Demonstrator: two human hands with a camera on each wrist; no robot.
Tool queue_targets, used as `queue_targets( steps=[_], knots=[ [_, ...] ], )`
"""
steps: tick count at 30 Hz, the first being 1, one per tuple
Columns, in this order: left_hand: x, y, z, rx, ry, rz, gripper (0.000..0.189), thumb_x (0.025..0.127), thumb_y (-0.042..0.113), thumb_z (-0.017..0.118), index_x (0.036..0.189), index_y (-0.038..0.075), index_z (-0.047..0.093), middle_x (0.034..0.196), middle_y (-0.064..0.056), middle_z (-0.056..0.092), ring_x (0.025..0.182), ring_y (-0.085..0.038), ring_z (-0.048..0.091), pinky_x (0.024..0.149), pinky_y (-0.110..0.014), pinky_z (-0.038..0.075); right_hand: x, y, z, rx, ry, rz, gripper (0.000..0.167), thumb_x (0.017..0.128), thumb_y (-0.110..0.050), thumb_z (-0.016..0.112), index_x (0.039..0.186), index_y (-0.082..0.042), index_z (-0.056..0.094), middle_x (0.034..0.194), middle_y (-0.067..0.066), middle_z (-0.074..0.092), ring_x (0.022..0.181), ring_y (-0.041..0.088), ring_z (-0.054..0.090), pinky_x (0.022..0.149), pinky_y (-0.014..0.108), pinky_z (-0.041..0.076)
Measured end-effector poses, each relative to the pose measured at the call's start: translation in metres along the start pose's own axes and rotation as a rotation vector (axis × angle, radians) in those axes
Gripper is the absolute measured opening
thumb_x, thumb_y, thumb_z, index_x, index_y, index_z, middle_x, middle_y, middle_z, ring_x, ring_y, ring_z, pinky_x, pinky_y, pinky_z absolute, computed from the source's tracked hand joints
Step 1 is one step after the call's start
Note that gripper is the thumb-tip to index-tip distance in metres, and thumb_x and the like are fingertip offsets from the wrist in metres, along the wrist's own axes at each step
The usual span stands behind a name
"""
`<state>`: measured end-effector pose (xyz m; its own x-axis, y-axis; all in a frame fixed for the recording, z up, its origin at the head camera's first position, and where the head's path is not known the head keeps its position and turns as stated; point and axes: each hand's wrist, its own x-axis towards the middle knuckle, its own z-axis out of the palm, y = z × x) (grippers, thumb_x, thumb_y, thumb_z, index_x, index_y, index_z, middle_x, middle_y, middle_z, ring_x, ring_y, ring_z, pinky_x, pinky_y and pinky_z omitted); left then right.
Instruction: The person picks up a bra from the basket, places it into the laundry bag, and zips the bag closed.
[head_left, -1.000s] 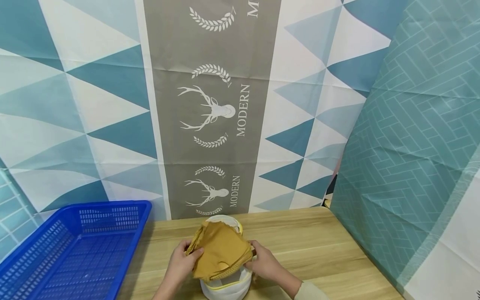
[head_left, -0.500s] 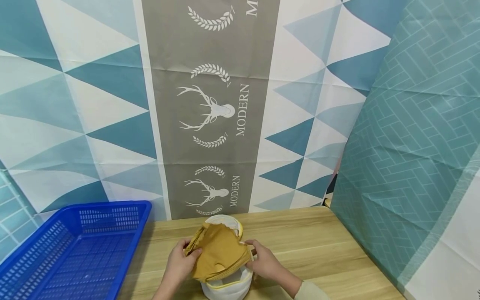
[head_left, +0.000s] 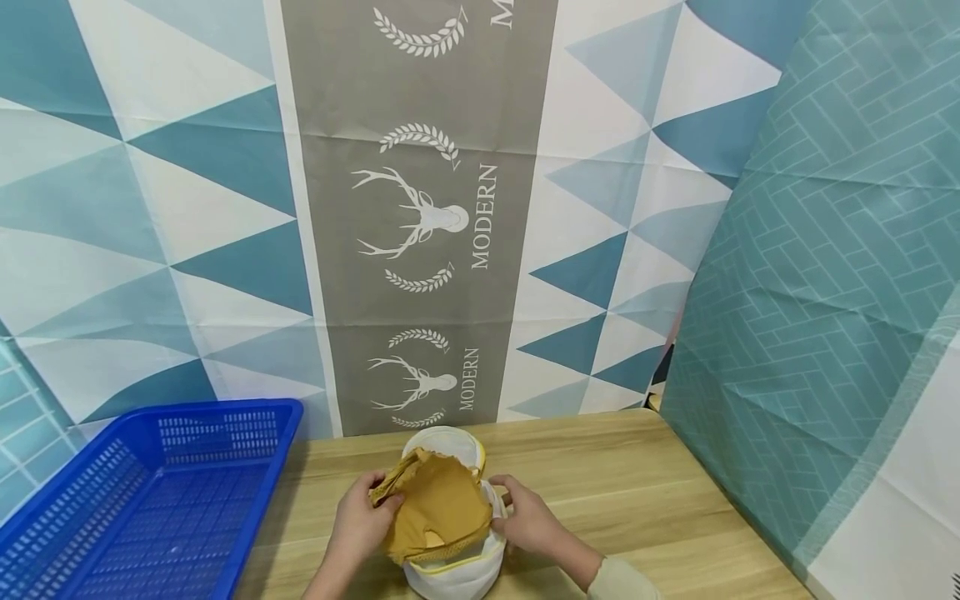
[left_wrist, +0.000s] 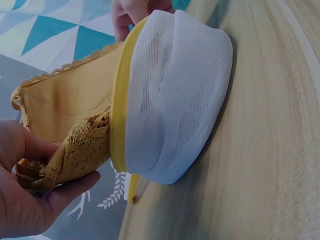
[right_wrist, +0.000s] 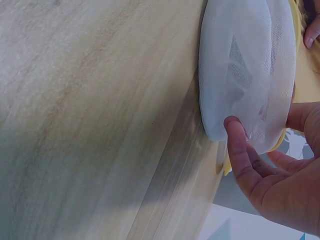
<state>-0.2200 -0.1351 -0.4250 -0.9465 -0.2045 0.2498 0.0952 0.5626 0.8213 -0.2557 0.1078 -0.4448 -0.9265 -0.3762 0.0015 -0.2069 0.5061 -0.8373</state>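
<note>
A mustard-yellow bra (head_left: 438, 500) with lace and a scalloped edge stands partly inside a round white mesh laundry bag (head_left: 457, 579). The bag has a yellow zipper edge, and its lid (head_left: 450, 442) is folded back at the far side. My left hand (head_left: 363, 517) pinches the bunched lace end (left_wrist: 75, 150) of the bra between thumb and fingers, outside the opening. At the bag's right side, my right hand (head_left: 525, 517) holds the rim, thumb at the yellow edge and fingers against the outer mesh (right_wrist: 245, 75). The bra's lower part is hidden in the bag.
On the left stands a blue plastic basket (head_left: 281, 467) with perforated walls. The wooden table (head_left: 600, 475) ends at a patterned wall covering (head_left: 420, 292) behind and a teal sheet (head_left: 810, 317) on the right.
The bra's right side has sunk lower into the bag, and the bag's right wall now shows beside it. The left hand keeps its grip; the right hand has barely shifted.
</note>
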Motion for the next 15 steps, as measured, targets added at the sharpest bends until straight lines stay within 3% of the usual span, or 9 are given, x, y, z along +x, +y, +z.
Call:
queue_targets(
  steps=[8, 15],
  knots=[
    [0.0014, 0.0041, 0.0005, 0.046, 0.030, 0.067, 0.028, 0.077, 0.004, 0.070, 0.103, -0.003, 0.063, 0.104, -0.021, 0.064, 0.101, -0.037, 0.059, 0.085, -0.050, 0.047, -0.0006, -0.0019, -0.0005, -0.018, 0.005, -0.015, 0.059, 0.078, 0.004, 0.063, 0.133, -0.001, 0.043, 0.101, 0.019, 0.058, 0.054, 0.014, 0.054, 0.043, 0.024, 0.046],
    [0.0021, 0.0095, 0.0032, 0.078, 0.044, 0.097, 0.021, 0.077, 0.002, 0.069, 0.098, 0.001, 0.065, 0.099, -0.014, 0.066, 0.096, -0.032, 0.062, 0.082, -0.045, 0.049, -0.0014, -0.0042, -0.0021, -0.017, 0.000, -0.012, 0.058, 0.079, 0.003, 0.063, 0.133, 0.000, 0.042, 0.102, 0.020, 0.058, 0.058, 0.014, 0.055, 0.044, 0.025, 0.046]
  ],
)
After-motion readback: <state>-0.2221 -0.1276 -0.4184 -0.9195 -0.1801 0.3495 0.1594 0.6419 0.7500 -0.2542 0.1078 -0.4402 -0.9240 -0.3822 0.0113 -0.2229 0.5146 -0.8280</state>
